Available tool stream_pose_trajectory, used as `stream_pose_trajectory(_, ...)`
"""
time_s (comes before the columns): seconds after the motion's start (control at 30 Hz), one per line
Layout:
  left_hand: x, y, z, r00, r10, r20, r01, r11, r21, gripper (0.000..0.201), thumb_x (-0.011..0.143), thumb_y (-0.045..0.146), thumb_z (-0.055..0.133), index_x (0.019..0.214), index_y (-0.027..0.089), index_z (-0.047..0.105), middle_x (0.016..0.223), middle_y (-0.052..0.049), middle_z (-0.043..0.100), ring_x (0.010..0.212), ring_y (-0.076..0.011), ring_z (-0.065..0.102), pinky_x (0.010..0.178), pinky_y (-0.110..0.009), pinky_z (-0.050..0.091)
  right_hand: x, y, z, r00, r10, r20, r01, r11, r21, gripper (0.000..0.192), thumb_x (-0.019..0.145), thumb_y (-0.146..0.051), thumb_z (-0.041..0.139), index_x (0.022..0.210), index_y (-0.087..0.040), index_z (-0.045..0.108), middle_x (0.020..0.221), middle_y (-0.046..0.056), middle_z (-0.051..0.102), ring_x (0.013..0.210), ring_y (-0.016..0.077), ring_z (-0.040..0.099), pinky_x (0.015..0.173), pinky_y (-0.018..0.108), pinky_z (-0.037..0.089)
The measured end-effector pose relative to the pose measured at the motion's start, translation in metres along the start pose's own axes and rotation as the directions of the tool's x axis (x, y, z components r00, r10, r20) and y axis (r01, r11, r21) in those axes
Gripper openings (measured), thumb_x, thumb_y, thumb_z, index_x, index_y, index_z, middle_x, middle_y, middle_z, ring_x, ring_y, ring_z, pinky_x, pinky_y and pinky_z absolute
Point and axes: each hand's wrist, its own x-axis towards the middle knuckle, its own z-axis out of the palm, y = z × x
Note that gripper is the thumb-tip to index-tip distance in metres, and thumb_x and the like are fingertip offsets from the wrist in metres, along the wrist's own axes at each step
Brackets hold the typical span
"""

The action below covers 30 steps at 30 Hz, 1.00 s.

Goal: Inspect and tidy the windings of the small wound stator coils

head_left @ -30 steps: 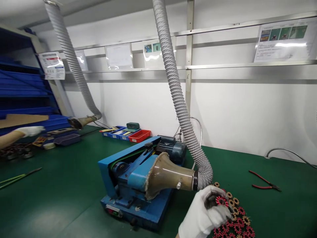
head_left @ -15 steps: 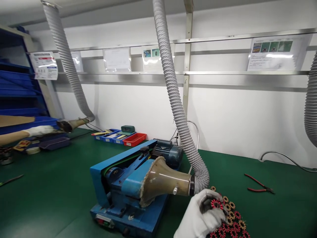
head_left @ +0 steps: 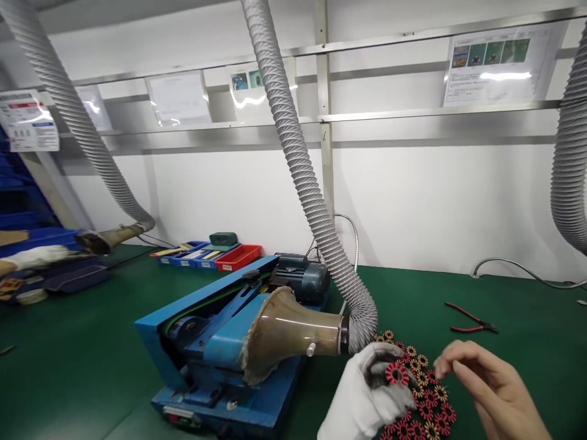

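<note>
My left hand (head_left: 367, 391), in a dirty white glove, pinches a small red toothed ring (head_left: 397, 374) that looks like a stator core. Under and beside it, a pile of similar rings (head_left: 430, 398), some red and some copper-coloured, is spread on the green tabletop. My bare right hand (head_left: 493, 385) hovers at the right edge of this pile, its fingers bent and the thumb and fingertips drawn together. Whatever may be between those fingertips is too small or hidden to make out.
A blue belt grinder (head_left: 220, 354) stands left of my hands, its brown suction hood (head_left: 293, 333) joined to a grey hose (head_left: 298, 159). Red-handled pliers (head_left: 472, 321) lie behind my right hand. Small trays (head_left: 238, 257) sit along the wall. A co-worker's gloved hand (head_left: 41, 256) is at far left.
My right hand has come into view from the right, beside the pile. The view has swung right and tilted slightly. My left hand keeps the red ring.
</note>
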Motion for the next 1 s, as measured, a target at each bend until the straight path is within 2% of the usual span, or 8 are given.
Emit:
stream_pose_trajectory(0.1, 0.001, -0.002, -0.003, 1.000, 0.011, 0.029, -0.012, 0.999, 0.039, 0.036, 0.049, 0.027, 0.091, 0.073, 0.014, 0.067, 0.064, -0.007, 0.075, 0.049, -0.0177, 0.068, 0.049, -0.025, 0.049, 0.007, 0.004, 0.020, 0.991, 0.127, 0.037, -0.132, 0.934, 0.331, 0.029, 0.078, -0.041, 0.080, 0.063, -0.020, 0.066, 0.062, 0.000, 0.058, 0.063, 0.0166, 0.051, 0.066, 0.026, 0.047)
stream_pose_trajectory(0.2, -0.002, -0.002, -0.004, 0.994, 0.095, 0.060, -0.099, 0.992, 0.082, 0.043, 0.057, 0.040, 0.090, 0.083, 0.014, 0.066, 0.071, -0.009, 0.075, 0.056, -0.0200, 0.070, 0.054, -0.027, 0.051, 0.010, 0.007, 0.026, 0.960, 0.236, 0.148, -0.277, 0.760, 0.588, 0.028, 0.080, -0.034, 0.080, 0.062, -0.019, 0.064, 0.058, -0.002, 0.053, 0.057, 0.0132, 0.045, 0.067, 0.028, 0.050)
stream_pose_trajectory(0.33, -0.004, -0.004, -0.001, 0.976, 0.217, -0.004, -0.215, 0.969, 0.124, 0.047, 0.061, 0.045, 0.088, 0.089, 0.015, 0.065, 0.078, -0.010, 0.075, 0.063, -0.0229, 0.073, 0.060, -0.030, 0.054, 0.010, 0.011, 0.026, 0.906, 0.275, 0.323, -0.423, 0.543, 0.725, 0.025, 0.085, -0.026, 0.076, 0.064, -0.016, 0.066, 0.058, -0.003, 0.052, 0.055, 0.0101, 0.044, 0.074, 0.030, 0.054)
stream_pose_trajectory(0.43, -0.005, -0.007, 0.001, 0.968, 0.239, -0.076, -0.227, 0.964, 0.142, 0.047, 0.060, 0.043, 0.089, 0.090, 0.016, 0.065, 0.083, -0.011, 0.077, 0.061, -0.0227, 0.072, 0.058, -0.031, 0.055, 0.008, 0.013, 0.028, 0.881, 0.284, 0.380, -0.472, 0.455, 0.755, 0.025, 0.086, -0.023, 0.074, 0.064, -0.015, 0.067, 0.059, -0.003, 0.053, 0.055, 0.0092, 0.047, 0.077, 0.030, 0.056)
stream_pose_trajectory(0.57, -0.006, -0.008, 0.001, 0.958, 0.268, -0.107, -0.248, 0.955, 0.165, 0.045, 0.057, 0.038, 0.090, 0.089, 0.016, 0.066, 0.084, -0.011, 0.077, 0.064, -0.0228, 0.072, 0.058, -0.030, 0.056, 0.006, 0.017, 0.031, 0.870, 0.286, 0.403, -0.491, 0.414, 0.767, 0.024, 0.087, -0.019, 0.073, 0.064, -0.014, 0.069, 0.062, -0.002, 0.056, 0.057, 0.0087, 0.052, 0.080, 0.030, 0.059)
stream_pose_trajectory(0.73, -0.008, -0.005, 0.004, 0.948, 0.288, -0.139, -0.264, 0.950, 0.168, 0.037, 0.058, 0.031, 0.089, 0.087, 0.015, 0.070, 0.082, -0.011, 0.078, 0.065, -0.0213, 0.071, 0.059, -0.028, 0.056, 0.004, 0.019, 0.032, 0.876, 0.337, 0.344, -0.471, 0.448, 0.760, 0.012, 0.078, -0.016, 0.082, 0.072, -0.014, 0.073, 0.072, 0.000, 0.063, 0.076, 0.0133, 0.064, 0.087, 0.029, 0.061)
stream_pose_trajectory(0.9, -0.012, 0.000, 0.018, 0.928, 0.296, -0.224, -0.286, 0.955, 0.077, 0.026, 0.056, 0.015, 0.086, 0.080, 0.017, 0.075, 0.075, -0.006, 0.079, 0.055, -0.0129, 0.067, 0.056, -0.020, 0.054, 0.002, 0.012, 0.032, 0.881, 0.314, 0.354, -0.464, 0.421, 0.780, 0.026, 0.084, -0.015, 0.076, 0.060, -0.015, 0.067, 0.063, -0.002, 0.056, 0.065, 0.0114, 0.056, 0.097, 0.038, 0.056)
stream_pose_trajectory(1.0, -0.013, 0.002, 0.025, 0.909, 0.315, -0.272, -0.307, 0.949, 0.074, 0.025, 0.053, 0.008, 0.081, 0.075, 0.019, 0.076, 0.069, -0.003, 0.078, 0.053, -0.0106, 0.066, 0.052, -0.016, 0.051, -0.001, 0.008, 0.032, 0.888, 0.293, 0.355, -0.458, 0.481, 0.748, 0.029, 0.084, -0.020, 0.076, 0.058, -0.016, 0.064, 0.061, -0.001, 0.056, 0.062, 0.0118, 0.051, 0.092, 0.036, 0.057)
